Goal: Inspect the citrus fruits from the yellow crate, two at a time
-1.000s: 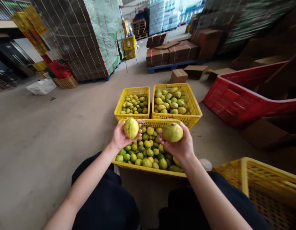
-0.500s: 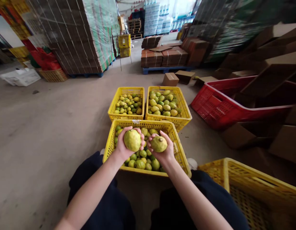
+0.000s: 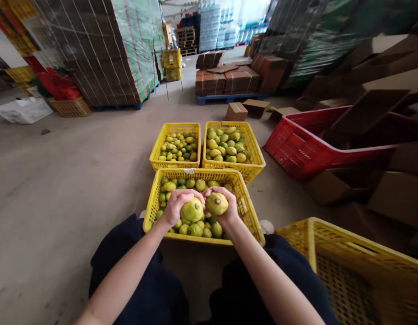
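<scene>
My left hand (image 3: 176, 204) is wrapped round a yellow-green fruit (image 3: 191, 210), its stem end facing up and right. Close beside it, my right hand (image 3: 228, 206) holds another yellow-green fruit (image 3: 217, 203) with its stem end toward me. Both are held over the near yellow crate (image 3: 201, 241), in which many green and yellow fruits (image 3: 195, 229) lie. My hands and forearms cover part of that crate's contents.
Behind stand two yellow crates of smaller and larger fruits (image 3: 156, 149) (image 3: 258, 155). At right are a red crate (image 3: 286, 149), cardboard boxes (image 3: 398, 196) and another yellow crate (image 3: 311, 239). Wrapped stacks (image 3: 90, 49) and flat cartons on a blue pallet (image 3: 229, 98) are farther back.
My hands have come together, each still round a fruit. The left hand has turned over, so its fruit now shows the stem end. The view has shifted slightly.
</scene>
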Tool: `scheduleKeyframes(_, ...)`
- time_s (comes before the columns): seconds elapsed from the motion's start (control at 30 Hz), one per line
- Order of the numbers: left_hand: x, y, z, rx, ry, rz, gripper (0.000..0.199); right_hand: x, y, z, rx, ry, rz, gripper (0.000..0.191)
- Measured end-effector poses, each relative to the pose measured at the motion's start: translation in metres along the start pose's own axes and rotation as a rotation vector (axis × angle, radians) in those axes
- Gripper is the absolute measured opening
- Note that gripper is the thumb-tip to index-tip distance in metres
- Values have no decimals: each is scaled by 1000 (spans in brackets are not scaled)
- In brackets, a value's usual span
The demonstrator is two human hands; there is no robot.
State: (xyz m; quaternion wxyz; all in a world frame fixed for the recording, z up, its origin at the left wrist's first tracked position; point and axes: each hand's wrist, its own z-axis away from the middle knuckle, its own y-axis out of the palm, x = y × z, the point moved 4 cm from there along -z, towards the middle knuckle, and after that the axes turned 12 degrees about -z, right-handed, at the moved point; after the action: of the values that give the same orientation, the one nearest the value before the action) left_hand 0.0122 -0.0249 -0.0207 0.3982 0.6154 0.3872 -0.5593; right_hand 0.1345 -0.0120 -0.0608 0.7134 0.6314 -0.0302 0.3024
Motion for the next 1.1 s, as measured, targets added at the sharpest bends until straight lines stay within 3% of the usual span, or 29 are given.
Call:
scheduleKeyframes(0.17, -2, 1, -1, 35, 57, -80, 31, -1, 1, 2, -23, 0, 38, 22)
scheduleKeyframes(0.37, -1, 0, -3, 14, 68, -13, 33, -1, -2, 1, -27, 0, 30, 23)
scheduleKeyframes(0.43, 3, -1, -5, 12, -7, 92, 32, -2, -6, -2, -47, 16, 11, 23)
scheduleKeyframes(0.53, 17, -6, -10, -4, -284, 364, 32, -5, -14, -6, -127, 50, -37, 24)
scheduleKeyframes(0.6, 28, -11, -11, -97, -497, 596, 32, -5, -17, -7, -182, 55, -85, 24)
scheduleKeyframes(0.67, 36, -16, -11, -238, -615, 797, 31, -5, -17, -5, -186, 41, -138, 20)
scheduleKeyframes(0.73, 40, -21, -12, -342, -616, 900, 30, -4, -14, -3, -158, 25, -181, 18)
scheduleKeyframes(0.83, 43, -24, -12, -391, -587, 906, 31, -3, -13, 0, -167, 43, -195, 18)
scheduleKeyframes(0.93, 44, -22, -11, -393, -621, 907, 35, -4, -16, -1, -201, 66, -188, 22)
scheduleKeyframes(1.1, 42, -13, -9, -297, -745, 955, 48, -6, -19, -5, -193, 127, -127, 36)
